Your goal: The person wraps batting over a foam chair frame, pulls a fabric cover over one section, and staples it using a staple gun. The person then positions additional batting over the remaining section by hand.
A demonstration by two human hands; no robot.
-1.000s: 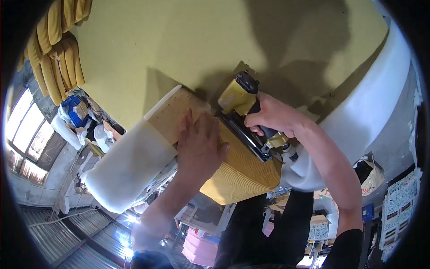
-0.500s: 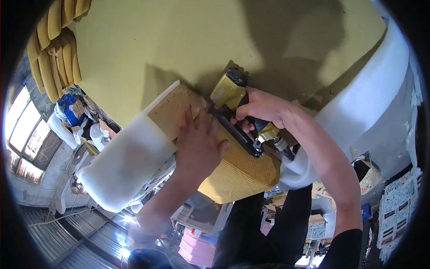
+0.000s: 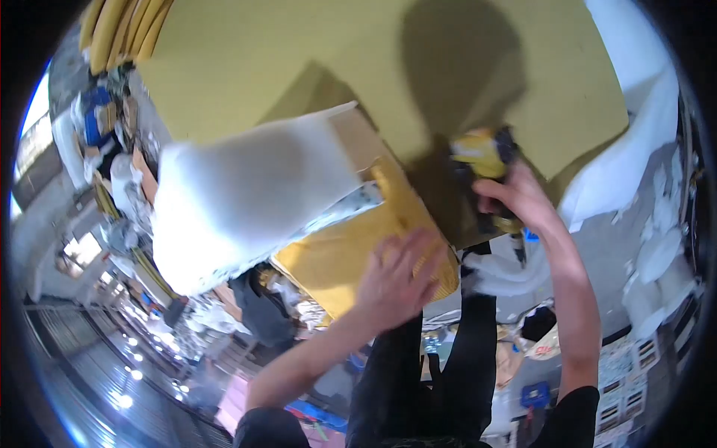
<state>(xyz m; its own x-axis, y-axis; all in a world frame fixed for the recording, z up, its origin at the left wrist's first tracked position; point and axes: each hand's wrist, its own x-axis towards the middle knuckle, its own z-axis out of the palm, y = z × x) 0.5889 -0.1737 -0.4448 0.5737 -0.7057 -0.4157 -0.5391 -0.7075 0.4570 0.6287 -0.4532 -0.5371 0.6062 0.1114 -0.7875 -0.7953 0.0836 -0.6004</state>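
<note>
In my right hand (image 3: 517, 196) is a yellow and black pneumatic staple gun (image 3: 478, 151), its handle gripped. It is right of the upholstered piece, over the shadowed tabletop, and slightly blurred. My left hand (image 3: 396, 278) lies with fingers apart on the mustard ribbed fabric (image 3: 321, 257) that covers the near part of the piece. Thick white padding (image 3: 246, 201) wraps the piece's left part, and a speckled foam edge (image 3: 328, 216) shows under it. A strip of bare board (image 3: 360, 140) is visible at the padding's far end.
The piece rests on a large olive-yellow work surface (image 3: 261, 45). Stacked mustard ribbed parts (image 3: 123, 33) lie at its far left corner. White batting (image 3: 635, 142) hangs along the right edge. Scraps and boxes cover the floor around.
The staple gun has moved right, off the board, in my right hand. My left hand has shifted from the board to the ribbed fabric. The piece has turned and the view has shifted.
</note>
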